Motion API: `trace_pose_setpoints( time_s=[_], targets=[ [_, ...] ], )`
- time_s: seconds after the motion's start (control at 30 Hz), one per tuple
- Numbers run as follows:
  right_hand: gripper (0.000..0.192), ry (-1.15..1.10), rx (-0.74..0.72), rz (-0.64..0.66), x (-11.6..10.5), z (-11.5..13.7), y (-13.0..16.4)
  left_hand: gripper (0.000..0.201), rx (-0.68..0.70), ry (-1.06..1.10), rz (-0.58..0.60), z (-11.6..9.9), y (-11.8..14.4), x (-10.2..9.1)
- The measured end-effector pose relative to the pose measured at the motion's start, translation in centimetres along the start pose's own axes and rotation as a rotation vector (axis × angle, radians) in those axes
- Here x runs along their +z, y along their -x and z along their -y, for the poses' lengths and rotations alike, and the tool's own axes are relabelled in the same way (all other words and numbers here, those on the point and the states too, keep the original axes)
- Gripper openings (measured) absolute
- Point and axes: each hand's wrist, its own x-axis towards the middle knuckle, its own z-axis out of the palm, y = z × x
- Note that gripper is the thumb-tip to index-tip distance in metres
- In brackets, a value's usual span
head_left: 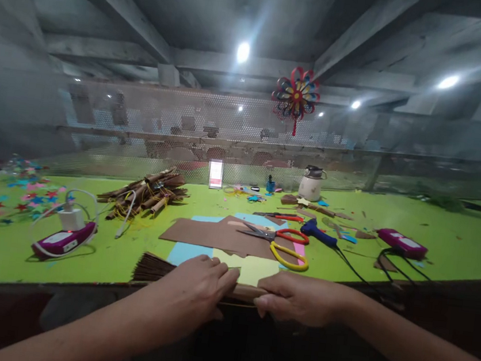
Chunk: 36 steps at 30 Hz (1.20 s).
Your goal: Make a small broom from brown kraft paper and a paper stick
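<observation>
Fringed brown strip (156, 269) is gripped at near counter (343, 267) edge by both hands, left (197, 291) and right (296, 300) closed on roll, w/ scissors (285, 245) close behind; fringe could prob. be torn if pulled unevenly.

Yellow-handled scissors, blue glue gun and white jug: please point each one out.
yellow-handled scissors (288, 256), head view, on the yellow handle loop.
blue glue gun (318, 232), head view, on its body.
white jug (310, 186), head view, on its side.
</observation>
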Motion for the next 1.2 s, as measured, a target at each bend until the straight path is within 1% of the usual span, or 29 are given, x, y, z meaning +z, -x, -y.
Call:
trace_pose_setpoints(
  time_s=[0.03, 0.07, 0.1, 0.27, 0.37, 0.53, 0.7, 0.87, 1.0, 1.2],
  targets=[
    [0.033, 0.005, 0.010, 0.022, -0.3, -0.3, 0.2, 0.019, -0.019, -0.002, 0.018, 0.0, -0.1, 0.2],
    [0.034, 0.012, 0.018, 0.038, -0.6, -0.5, 0.4, 0.013, -0.037, 0.002, 0.027, -0.1, -0.1, 0.3],
    [0.035, 0.022, 0.020, 0.054, -0.8, -0.8, 0.6, 0.012, -0.049, 0.010, 0.030, -0.3, -0.1, 0.3],
    [0.035, 0.096, -0.041, 0.094, -1.6, -1.4, 0.7, 0.013, -0.092, 0.028, 0.053, -1.3, -0.3, -1.0],
    [0.038, 0.100, -0.037, 0.111, -1.7, -1.7, 0.3, 0.013, -0.122, 0.009, 0.080, -1.4, -0.7, -1.5],
    [0.039, 0.067, -0.011, 0.139, -2.1, -1.9, -0.5, 0.015, -0.142, 0.010, 0.114, -0.8, -1.0, -1.5],
    [0.036, 0.032, 0.015, 0.173, -2.7, -1.8, -1.0, 0.013, -0.163, 0.064, 0.093, -0.5, -1.0, -1.5],
    [0.037, 0.011, -0.014, 0.199, -2.8, -2.0, -1.1, 0.011, -0.171, 0.088, 0.084, -0.8, -0.8, -1.3],
    [0.038, -0.003, -0.024, 0.219, -2.9, -2.0, -1.1, 0.009, -0.171, 0.104, 0.096, -1.1, -0.7, -1.7],
    [0.037, -0.006, -0.049, 0.215, -2.9, -2.0, -1.0, 0.011, -0.176, 0.157, 0.104, -1.3, -0.7, -1.9]
  ],
)
